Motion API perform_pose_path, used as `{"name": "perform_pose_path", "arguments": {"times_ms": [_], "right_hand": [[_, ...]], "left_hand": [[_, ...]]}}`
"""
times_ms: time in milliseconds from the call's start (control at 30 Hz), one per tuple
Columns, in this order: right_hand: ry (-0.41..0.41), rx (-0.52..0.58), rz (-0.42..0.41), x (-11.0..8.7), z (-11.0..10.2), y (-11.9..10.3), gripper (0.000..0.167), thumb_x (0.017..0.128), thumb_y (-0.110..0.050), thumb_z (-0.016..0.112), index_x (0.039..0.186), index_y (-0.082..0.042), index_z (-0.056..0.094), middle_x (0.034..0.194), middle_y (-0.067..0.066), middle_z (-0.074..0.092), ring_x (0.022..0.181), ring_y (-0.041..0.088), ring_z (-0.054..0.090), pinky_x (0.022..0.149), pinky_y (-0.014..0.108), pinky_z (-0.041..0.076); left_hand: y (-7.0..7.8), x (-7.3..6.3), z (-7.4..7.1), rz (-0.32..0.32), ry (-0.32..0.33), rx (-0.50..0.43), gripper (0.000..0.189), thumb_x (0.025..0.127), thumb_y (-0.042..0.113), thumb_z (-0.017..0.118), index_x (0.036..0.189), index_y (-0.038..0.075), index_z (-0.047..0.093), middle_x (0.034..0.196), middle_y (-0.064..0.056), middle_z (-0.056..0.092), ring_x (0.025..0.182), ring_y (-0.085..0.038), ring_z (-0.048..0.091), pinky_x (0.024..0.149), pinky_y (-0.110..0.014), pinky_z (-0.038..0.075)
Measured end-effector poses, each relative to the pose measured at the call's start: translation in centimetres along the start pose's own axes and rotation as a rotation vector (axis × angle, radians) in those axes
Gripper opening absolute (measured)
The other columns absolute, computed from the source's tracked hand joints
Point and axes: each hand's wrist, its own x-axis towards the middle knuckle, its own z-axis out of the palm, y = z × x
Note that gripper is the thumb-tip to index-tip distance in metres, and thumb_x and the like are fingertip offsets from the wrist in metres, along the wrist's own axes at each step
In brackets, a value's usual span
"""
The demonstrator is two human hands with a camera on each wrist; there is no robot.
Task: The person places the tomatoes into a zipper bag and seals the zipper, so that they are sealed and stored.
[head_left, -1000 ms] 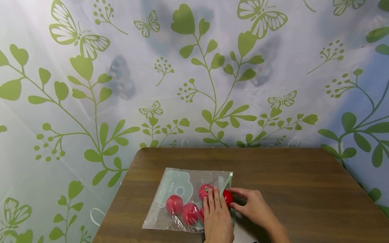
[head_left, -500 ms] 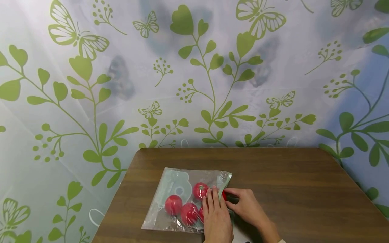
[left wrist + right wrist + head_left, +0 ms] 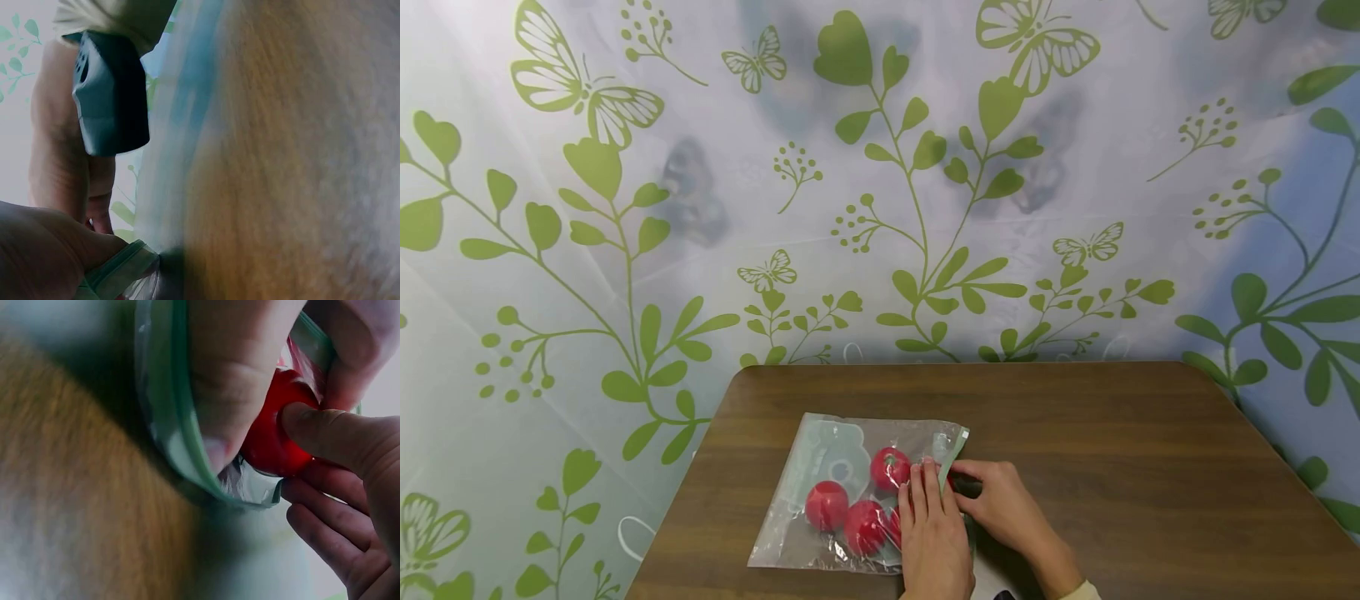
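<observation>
A clear zip bag (image 3: 782, 521) with a green zip edge lies on the table, its mouth facing right. Several red tomatoes (image 3: 826, 505) show through the plastic, beside a pale green cloud-like shape. My left hand (image 3: 934, 533) lies over the mouth end with fingers stretched across the top; the right wrist view shows its thumb hooked inside the rim. At the mouth, my right hand (image 3: 1011, 508) holds another tomato (image 3: 278, 428), thumb on its side and fingers beneath. That tomato sits partly within the opening; in the head view it is mostly hidden.
The brown wooden table (image 3: 1112, 450) has rounded far corners and stands against a hanging cloth (image 3: 865, 317) printed with leaves and butterflies. A dark device (image 3: 112, 94) is strapped at the right wrist under a beige sleeve. Something pale lies at the table's near edge.
My right hand has moved left with its tomato, deeper into the bag's mouth. The upper tomato inside has shifted left. My left hand keeps its place on the bag.
</observation>
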Motion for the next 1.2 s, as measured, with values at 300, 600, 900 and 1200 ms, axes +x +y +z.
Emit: {"name": "perform_pose_path", "arguments": {"times_ms": [300,600,900,1200], "right_hand": [[0.055,0.035,-0.056,0.6,1.2,-0.1,0.026,0.081,-0.014,0.094,0.104,-0.022,0.086,0.098,-0.011,0.084,0.082,0.003,0.073,0.078,0.030,0.062],[0.146,0.132,0.032,0.7,2.7,-0.5,0.028,0.079,-0.011,0.094,0.102,-0.025,0.087,0.099,-0.007,0.085,0.088,0.003,0.074,0.082,0.032,0.064],[0.145,0.251,0.137,0.0,3.5,-0.7,0.030,0.081,-0.008,0.093,0.105,-0.025,0.088,0.106,-0.006,0.085,0.097,0.003,0.074,0.091,0.032,0.063],[0.174,0.300,0.122,-1.3,1.6,-0.4,0.033,0.082,-0.005,0.094,0.111,-0.018,0.087,0.111,-0.002,0.085,0.105,0.014,0.080,0.093,0.031,0.065]], "left_hand": [[0.2,-0.4,0.4,0.007,0.101,0.037,0.115,0.067,0.034,0.100,0.163,0.006,0.046,0.176,-0.014,0.038,0.162,-0.036,0.038,0.130,-0.054,0.035],[0.1,-0.4,0.3,0.013,0.134,0.065,0.108,0.072,0.036,0.097,0.162,0.003,0.048,0.175,-0.017,0.040,0.161,-0.038,0.040,0.130,-0.054,0.036],[0.3,-0.6,0.4,0.002,0.118,0.037,0.111,0.068,0.034,0.099,0.161,0.002,0.049,0.174,-0.018,0.040,0.161,-0.038,0.040,0.130,-0.055,0.037],[0.3,-0.4,0.1,0.005,0.063,0.028,0.114,0.067,0.037,0.100,0.163,0.005,0.048,0.176,-0.015,0.038,0.164,-0.037,0.035,0.131,-0.056,0.034]]}}
